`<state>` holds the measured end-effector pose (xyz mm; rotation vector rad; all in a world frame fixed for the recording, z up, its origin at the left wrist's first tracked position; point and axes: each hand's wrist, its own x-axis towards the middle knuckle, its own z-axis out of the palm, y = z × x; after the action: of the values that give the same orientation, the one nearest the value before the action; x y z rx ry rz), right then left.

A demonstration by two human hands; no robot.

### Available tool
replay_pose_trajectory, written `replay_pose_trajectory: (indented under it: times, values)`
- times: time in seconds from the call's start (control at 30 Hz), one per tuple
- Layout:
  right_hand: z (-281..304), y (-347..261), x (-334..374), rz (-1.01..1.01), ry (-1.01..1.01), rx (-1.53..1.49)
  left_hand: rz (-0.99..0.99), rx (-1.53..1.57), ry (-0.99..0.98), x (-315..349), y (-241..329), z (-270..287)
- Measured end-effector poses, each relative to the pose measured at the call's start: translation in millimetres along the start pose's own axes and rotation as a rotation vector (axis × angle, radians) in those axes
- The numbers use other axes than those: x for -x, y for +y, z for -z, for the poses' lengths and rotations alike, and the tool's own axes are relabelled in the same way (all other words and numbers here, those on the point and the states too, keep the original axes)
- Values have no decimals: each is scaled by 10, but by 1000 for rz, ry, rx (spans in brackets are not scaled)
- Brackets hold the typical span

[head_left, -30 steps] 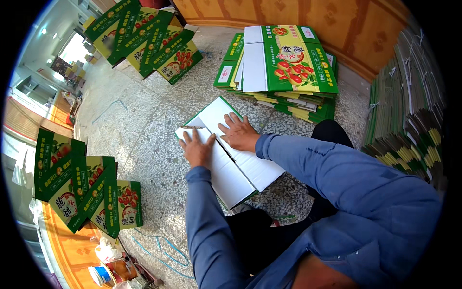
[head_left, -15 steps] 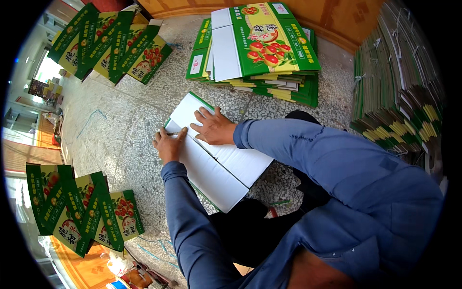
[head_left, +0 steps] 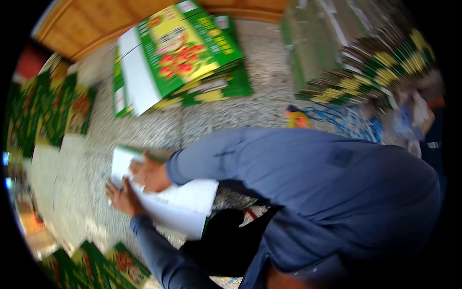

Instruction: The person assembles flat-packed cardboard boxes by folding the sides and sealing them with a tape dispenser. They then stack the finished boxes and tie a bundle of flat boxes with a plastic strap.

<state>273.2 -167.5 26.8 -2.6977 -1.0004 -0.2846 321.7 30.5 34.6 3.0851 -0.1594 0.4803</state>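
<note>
A folded cardboard box blank (head_left: 185,204) lies on the floor before me with its white inner side up and a green edge showing. My right hand (head_left: 150,174) rests flat on its upper part, fingers spread. Beside it, my left hand (head_left: 126,198) is at the blank's left edge, with thumb and fingers apart. Motion blur hides fine detail around the fingertips. No held object can be made out in either hand.
Printed green and yellow box blanks (head_left: 187,53) are stacked beyond my hands. Tied bundles of cardboard (head_left: 317,53) stand at far right, near blue-white strapping (head_left: 346,120) and a yellow tape roll (head_left: 299,119). Zigzag-standing printed cartons (head_left: 48,111) are at left, more cartons (head_left: 96,262) at lower left.
The view has swung to the right, so everything sits further left and the tape roll and strapping now show. Both hands remain on the white blank, with little clear movement over it.
</note>
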Motion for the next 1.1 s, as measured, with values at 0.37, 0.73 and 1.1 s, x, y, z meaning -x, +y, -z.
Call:
replay_pose_trajectory:
  times: [0.37,0.73,1.1]
  values:
    - [-341,2028,2707,-1003,530,-730,15,142,-161,-133,-171,-129]
    - [-718,1534,6023,-1958,-146,-51,6,266,-203,-170,-254,-222]
    - [-822,1620,6361,-1849,-561,-143,7,321,-203,-164,-146,-181]
